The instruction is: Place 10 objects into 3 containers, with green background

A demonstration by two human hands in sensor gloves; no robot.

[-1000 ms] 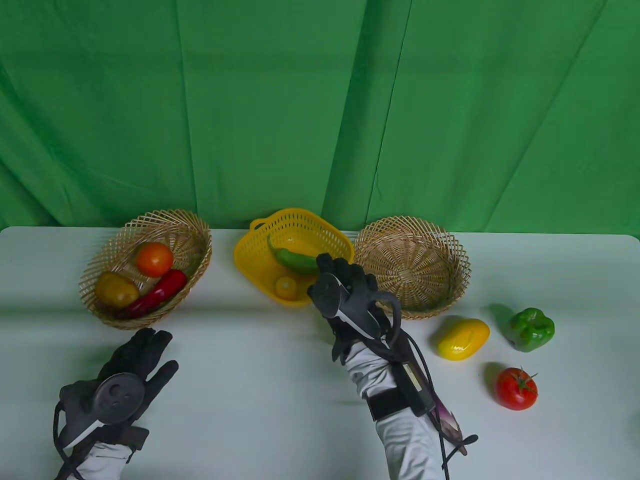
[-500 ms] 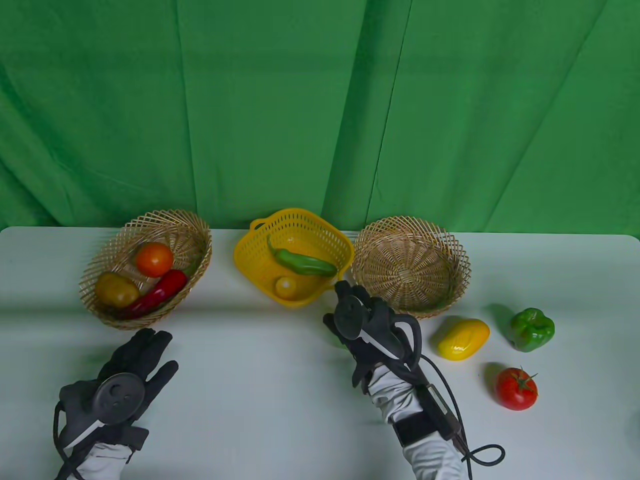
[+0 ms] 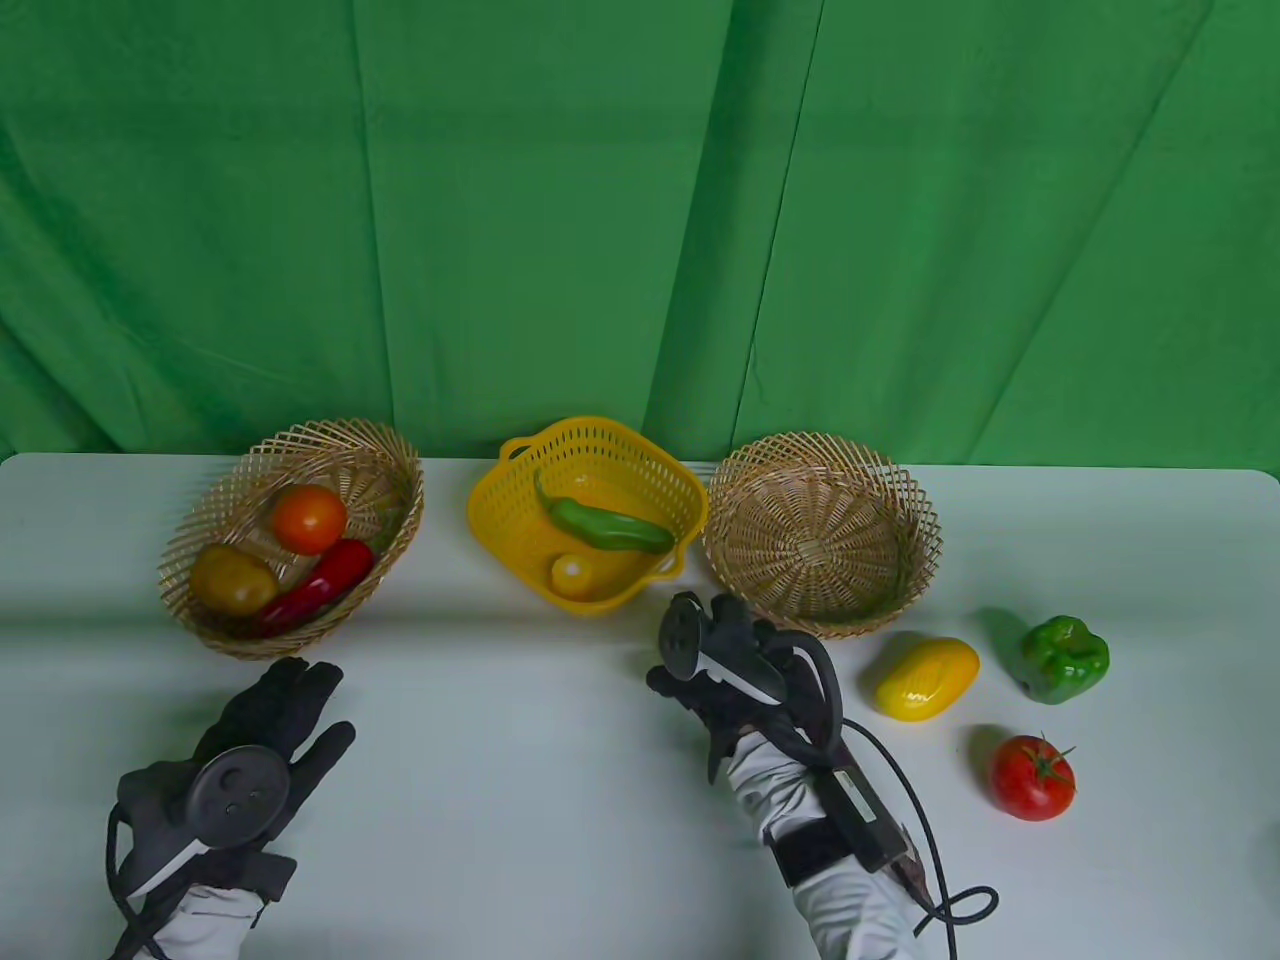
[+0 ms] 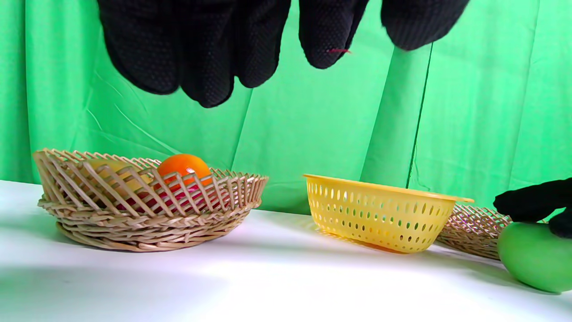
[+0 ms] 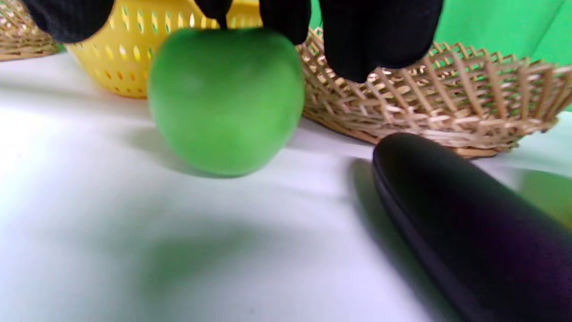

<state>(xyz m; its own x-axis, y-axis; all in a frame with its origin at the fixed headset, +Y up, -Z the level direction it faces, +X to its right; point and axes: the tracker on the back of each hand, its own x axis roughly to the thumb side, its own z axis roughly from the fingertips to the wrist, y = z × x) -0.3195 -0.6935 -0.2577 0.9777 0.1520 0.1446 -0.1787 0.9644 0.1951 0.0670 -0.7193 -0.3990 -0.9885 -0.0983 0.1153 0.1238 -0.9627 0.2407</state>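
Table (image 3: pixel 560 800): white, with three containers in a row along its far edge.
Left wicker basket (image 3: pixel 215 620): holds an orange tomato, a potato and a red chilli.
Yellow plastic basket (image 3: pixel 500 480): in the middle, now holding a green chilli (image 3: pixel 605 525) and a small yellow fruit.
Right wicker basket (image 3: pixel 915 510): nothing visible inside.
Change: a second ago the right hand (image 3: pixel 735 665) reached over the yellow plastic basket's near rim; it has since pulled back and come down on the table in front of it. Judging by this, one placement is done and the next pick has begun.
Eggplant (image 5: pixel 473 232): dark, lying on the table under the right forearm.
Green apple (image 5: pixel 225 98): on the table just before the yellow plastic basket, directly under the right hand.
Right fingers (image 5: pixel 380 40): curled down over the apple's top, touching it; whether they grip firmly cannot be told.
Left hand (image 3: pixel 235 780): fingers extended and loosely spread near the left wicker basket, holding nothing.
Loose items: yellow mango (image 3: pixel 927 678), green bell pepper (image 3: pixel 1065 658) and red tomato (image 3: pixel 1032 778) wait at the right.
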